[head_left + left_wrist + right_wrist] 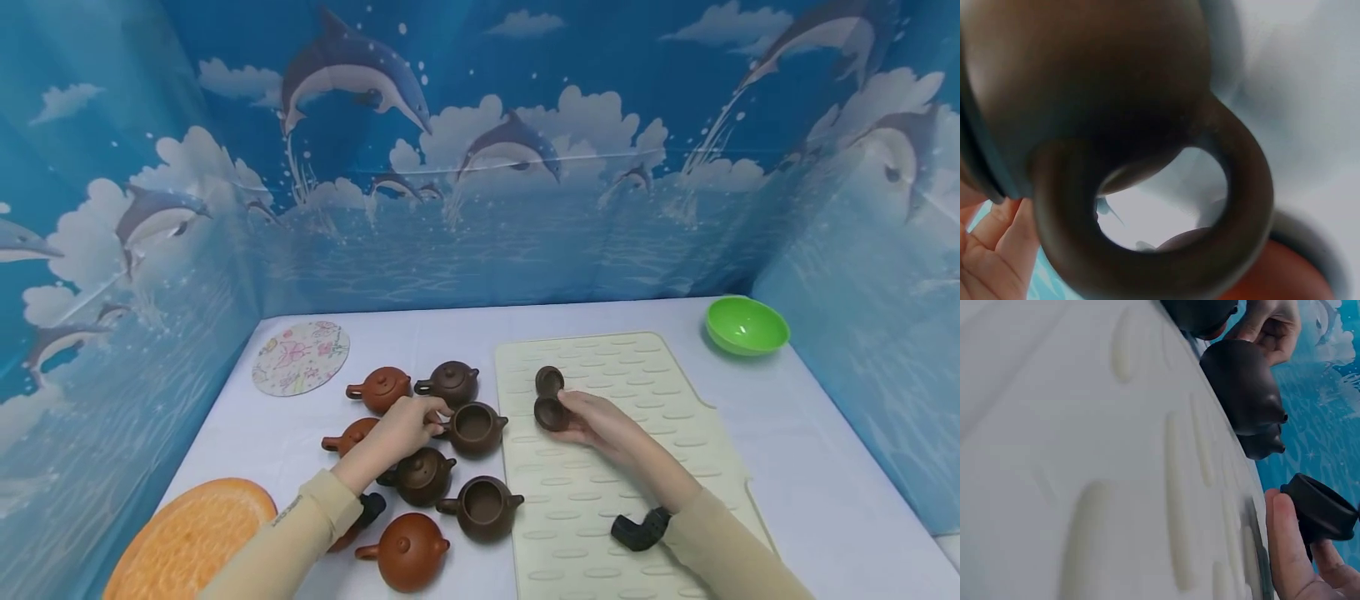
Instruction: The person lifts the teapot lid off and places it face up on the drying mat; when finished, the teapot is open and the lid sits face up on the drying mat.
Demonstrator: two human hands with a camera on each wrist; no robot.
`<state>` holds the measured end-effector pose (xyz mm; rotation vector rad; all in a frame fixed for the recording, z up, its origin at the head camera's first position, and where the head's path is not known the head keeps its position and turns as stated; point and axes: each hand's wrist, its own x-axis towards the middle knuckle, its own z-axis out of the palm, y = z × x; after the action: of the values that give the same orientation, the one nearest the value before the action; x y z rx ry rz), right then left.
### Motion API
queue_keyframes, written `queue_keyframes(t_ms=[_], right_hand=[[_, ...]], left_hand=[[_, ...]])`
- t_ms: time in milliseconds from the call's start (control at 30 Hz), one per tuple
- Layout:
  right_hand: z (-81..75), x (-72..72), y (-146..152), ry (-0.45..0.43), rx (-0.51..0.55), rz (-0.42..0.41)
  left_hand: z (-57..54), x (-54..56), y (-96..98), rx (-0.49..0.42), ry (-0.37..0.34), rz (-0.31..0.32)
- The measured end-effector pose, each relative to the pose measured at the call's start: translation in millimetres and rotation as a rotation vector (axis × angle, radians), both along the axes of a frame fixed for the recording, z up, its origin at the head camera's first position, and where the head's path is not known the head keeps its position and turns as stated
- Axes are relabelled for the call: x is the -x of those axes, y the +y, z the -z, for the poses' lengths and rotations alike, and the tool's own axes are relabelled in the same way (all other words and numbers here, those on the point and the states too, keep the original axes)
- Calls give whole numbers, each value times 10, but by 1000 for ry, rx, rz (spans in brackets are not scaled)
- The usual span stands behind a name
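head: lidless dark teapot [474, 431] sits just right of the left hand [408, 427], handle toward it, long axis left-right, spout right; left hand nearer. its fingers are at the handle, can't tell if gripping. right hand [597, 421] grips a small dark cup-like piece [551, 413] over the mat [637, 383]. count: 4 dark teapots (2 lidless), 4 reddish teapots [411, 550] (one mostly hidden), 2 cup-like pieces, 1 green bowl [746, 327].

left wrist: dark handle loop [1250, 181] up close.

right wrist: one cup-like piece clear, hands apart.

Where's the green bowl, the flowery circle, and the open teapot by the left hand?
Green bowl [746, 323]: head view, its inside.
Flowery circle [302, 358]: head view, its middle.
Open teapot [476, 448]: head view, front of its body.
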<state>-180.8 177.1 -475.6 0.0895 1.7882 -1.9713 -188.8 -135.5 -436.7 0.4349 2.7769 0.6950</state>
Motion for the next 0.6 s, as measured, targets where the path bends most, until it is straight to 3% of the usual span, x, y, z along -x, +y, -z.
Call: queue_keyframes(t_ms=[233, 400, 500, 600], right_hand=[[37, -56, 39, 164, -431, 12], [-1, -71, 8, 327, -719, -26], [-27, -82, -15, 370, -792, -32], [-34, -92, -9, 352, -795, -35]], left_hand=[[-9, -10, 4, 7, -16, -10], [-22, -1, 7, 1, -12, -10], [-18, 0, 2, -2, -10, -9], [-11, 1, -6, -1, -12, -9]])
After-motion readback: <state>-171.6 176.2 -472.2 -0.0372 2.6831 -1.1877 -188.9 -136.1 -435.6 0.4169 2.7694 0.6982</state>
